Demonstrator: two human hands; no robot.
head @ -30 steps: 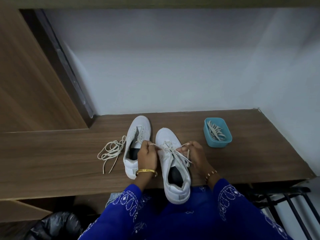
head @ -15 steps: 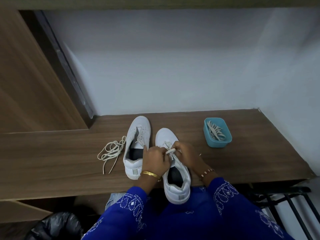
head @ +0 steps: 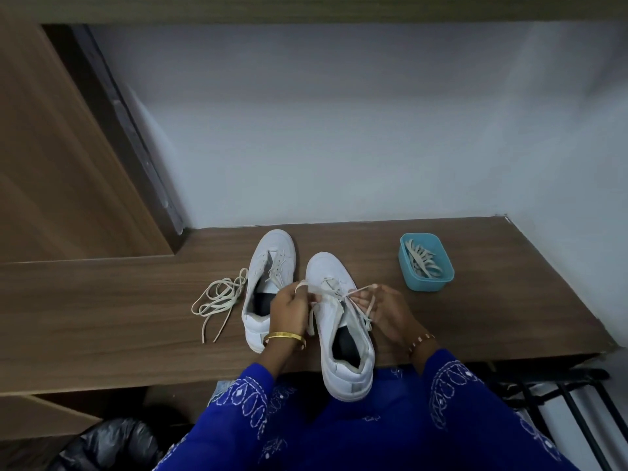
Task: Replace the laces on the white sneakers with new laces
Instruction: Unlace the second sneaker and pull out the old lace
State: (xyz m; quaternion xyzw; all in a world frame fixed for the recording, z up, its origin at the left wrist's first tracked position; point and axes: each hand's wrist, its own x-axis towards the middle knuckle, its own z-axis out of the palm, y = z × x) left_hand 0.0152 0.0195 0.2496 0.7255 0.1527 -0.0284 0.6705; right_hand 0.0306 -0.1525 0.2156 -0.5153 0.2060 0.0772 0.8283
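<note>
So both sets of fingers are pinching lace ends right now: the left hand [head: 289,309] has one end of the lace [head: 334,295] pulled out to its side, the right hand [head: 384,309] has the other end, and the strands cross in the gap between them, right over the tongue of the right sneaker [head: 341,329]. That shoe lies with its long axis running away from the person, toe toward the wall and heel hanging off the near edge of the desk [head: 102,321]. The eyelets sit directly between the two hands, so neither one's really closer. Looks to me like a tighten or a tie, with each end pulled out sideways, across the shoe.

The left sneaker [head: 268,283] sits just beside it, same direction, and seems unlaced. A loose lace [head: 217,299] is piled on the desk just left of it. Off to the right, well apart, a blue tub [head: 424,283] has more laces in it.
</note>
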